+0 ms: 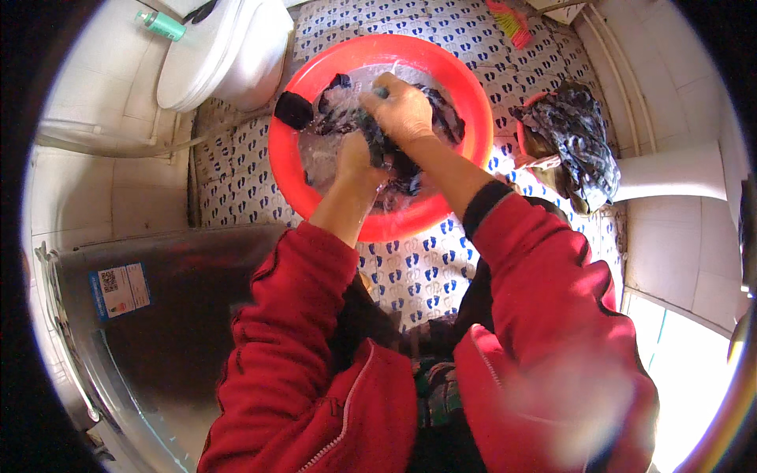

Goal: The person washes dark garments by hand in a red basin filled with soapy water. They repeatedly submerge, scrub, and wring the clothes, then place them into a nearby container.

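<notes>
A round red basin (477, 158) stands on the floor in front of me, holding foamy water and dark wet cloth (406, 169). My right hand (404, 113) is over the middle of the basin, its fingers curled round a bunched part of the cloth. Lower and to the left, my left hand (359, 160) is closed on the same cloth, its fingertips partly hidden by fabric. A black block-like item (294, 110) rests on the basin's left rim; its kind is unclear.
At the upper left is a white toilet (213, 59) with a green bottle (163, 25) on it. A dark appliance-like box (181, 323) stands at left. Patterned grey cloth (572, 134) is heaped over a reddish container at right. Pink-yellow bristles (511, 25) lie beyond.
</notes>
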Tool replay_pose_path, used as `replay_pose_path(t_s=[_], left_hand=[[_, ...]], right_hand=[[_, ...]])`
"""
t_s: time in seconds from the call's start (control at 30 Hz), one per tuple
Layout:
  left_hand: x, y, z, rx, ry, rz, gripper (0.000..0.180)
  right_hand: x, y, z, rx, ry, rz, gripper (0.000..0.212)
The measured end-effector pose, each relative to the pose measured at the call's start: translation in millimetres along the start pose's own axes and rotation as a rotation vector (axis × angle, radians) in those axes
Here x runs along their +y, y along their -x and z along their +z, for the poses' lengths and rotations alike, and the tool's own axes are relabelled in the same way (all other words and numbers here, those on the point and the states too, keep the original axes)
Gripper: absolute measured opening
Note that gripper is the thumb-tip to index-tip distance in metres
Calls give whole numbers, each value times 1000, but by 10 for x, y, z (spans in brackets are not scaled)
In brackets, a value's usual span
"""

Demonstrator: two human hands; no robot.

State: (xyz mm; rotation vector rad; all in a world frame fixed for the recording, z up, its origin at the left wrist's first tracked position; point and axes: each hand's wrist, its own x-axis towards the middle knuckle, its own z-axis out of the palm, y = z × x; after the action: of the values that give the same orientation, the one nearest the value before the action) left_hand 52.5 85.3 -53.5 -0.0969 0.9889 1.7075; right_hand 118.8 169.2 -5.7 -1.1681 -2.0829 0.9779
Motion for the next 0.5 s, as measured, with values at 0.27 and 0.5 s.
replay_pose_path(t_s=[0.27,0.5], left_hand=[[162,-435,-726,84,-791,440,26],[6,-111,-421,-10,-348,221,35]], right_hand=[[-382,740,185,21,-89,-506,22],[21,189,120,110,-74,-73,33]])
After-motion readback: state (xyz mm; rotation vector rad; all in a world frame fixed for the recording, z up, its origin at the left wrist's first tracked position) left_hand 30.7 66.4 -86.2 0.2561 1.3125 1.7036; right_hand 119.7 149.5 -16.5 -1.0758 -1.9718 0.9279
